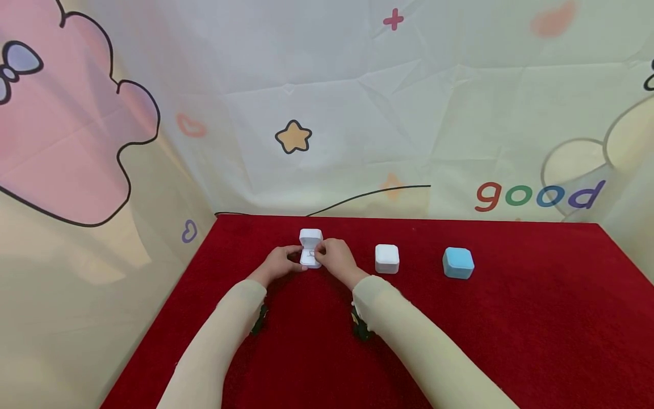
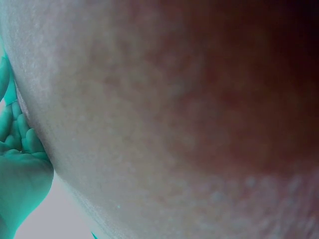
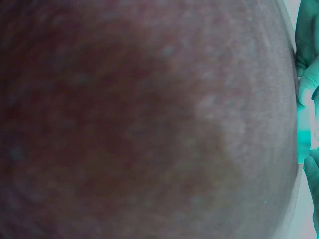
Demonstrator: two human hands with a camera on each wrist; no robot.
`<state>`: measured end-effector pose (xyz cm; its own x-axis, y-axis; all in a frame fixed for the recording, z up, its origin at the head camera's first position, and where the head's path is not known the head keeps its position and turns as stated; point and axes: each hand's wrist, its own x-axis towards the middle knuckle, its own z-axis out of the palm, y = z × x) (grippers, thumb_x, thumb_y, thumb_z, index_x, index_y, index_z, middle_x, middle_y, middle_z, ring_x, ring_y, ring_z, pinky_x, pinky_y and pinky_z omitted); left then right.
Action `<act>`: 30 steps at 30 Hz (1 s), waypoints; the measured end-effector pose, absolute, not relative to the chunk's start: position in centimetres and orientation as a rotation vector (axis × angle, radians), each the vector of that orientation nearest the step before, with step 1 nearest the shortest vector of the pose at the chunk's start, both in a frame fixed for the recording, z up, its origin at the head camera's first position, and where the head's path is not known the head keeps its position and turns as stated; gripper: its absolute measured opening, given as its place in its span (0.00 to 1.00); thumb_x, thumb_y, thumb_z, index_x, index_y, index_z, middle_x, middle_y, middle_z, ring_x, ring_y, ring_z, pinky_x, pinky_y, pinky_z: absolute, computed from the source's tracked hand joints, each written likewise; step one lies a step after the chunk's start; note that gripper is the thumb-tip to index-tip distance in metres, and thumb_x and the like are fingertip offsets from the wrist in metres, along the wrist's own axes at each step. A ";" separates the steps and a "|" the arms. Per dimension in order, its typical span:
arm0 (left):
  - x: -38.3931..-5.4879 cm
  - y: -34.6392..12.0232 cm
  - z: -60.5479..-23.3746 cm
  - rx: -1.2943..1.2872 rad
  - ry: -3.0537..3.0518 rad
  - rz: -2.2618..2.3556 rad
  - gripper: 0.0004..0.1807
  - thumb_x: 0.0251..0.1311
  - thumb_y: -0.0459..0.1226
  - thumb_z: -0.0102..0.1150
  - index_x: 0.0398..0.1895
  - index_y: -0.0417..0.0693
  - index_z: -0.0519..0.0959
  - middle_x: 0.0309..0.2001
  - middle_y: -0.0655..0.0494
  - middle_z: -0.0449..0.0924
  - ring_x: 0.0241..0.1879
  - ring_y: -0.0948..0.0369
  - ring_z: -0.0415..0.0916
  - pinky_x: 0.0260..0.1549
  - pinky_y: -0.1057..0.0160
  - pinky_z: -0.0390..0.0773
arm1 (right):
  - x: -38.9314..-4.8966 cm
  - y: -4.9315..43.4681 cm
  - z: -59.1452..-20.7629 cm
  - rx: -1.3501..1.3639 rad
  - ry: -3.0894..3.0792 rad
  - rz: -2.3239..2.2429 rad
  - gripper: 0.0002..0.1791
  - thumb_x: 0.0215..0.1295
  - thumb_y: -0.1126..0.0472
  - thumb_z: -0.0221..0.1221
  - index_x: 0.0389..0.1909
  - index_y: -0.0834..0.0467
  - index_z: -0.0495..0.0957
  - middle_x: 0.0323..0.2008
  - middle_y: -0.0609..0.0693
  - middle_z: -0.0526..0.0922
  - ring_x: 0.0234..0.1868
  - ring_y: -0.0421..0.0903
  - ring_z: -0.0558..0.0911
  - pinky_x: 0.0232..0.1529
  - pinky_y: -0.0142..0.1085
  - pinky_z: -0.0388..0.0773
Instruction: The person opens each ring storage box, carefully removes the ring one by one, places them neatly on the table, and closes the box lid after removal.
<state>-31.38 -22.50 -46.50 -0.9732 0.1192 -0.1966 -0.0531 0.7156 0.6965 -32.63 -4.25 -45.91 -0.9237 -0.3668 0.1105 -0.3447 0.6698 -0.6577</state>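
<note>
In the head view a small white ring box (image 1: 311, 235) stands with its lid up on the red cloth. My left hand (image 1: 278, 263) grips it from the left, thumb at the front and fingers toward the back. A thin silvery ring (image 1: 311, 253) shows at the box's cushion. Over the right side of the box, my right hand (image 1: 337, 259) pinches the ring between thumb and curled forefinger, and its fingertips partly hide it. Blurred skin fills most of both wrist views; fingers (image 3: 310, 82) and a sliver of the box appear at the right wrist view's edge.
A closed white box (image 1: 386, 259) sits to the right of my right hand. Farther right is a closed light-blue box (image 1: 458, 263). Red cloth (image 1: 536, 307) covers the table, and a printed curtain (image 1: 347, 142) hangs behind its far edge.
</note>
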 end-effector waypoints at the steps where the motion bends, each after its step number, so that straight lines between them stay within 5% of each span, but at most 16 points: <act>1: -31.4 -22.5 -46.5 0.053 2.694 1.106 0.33 0.63 0.36 0.67 0.72 0.39 0.71 0.71 0.38 0.73 0.67 0.45 0.71 0.71 0.46 0.71 | -32.6 -4.2 -45.8 -0.603 2.837 -1.117 0.07 0.70 0.65 0.62 0.40 0.62 0.88 0.35 0.55 0.90 0.30 0.41 0.75 0.34 0.27 0.72; 30: -31.4 -22.5 -46.6 0.037 2.679 1.144 0.33 0.63 0.35 0.67 0.72 0.40 0.71 0.70 0.38 0.74 0.64 0.46 0.71 0.69 0.46 0.73 | -32.8 -3.5 -44.7 -0.564 2.755 -1.255 0.09 0.71 0.65 0.61 0.45 0.65 0.86 0.45 0.59 0.89 0.39 0.47 0.79 0.41 0.32 0.79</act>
<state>-31.35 -22.47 -46.65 -0.9736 0.1119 -0.1988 -0.0662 0.6954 0.7155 -32.81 -3.48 -44.71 -0.9312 -0.3522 0.0939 -0.3019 0.6011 -0.7399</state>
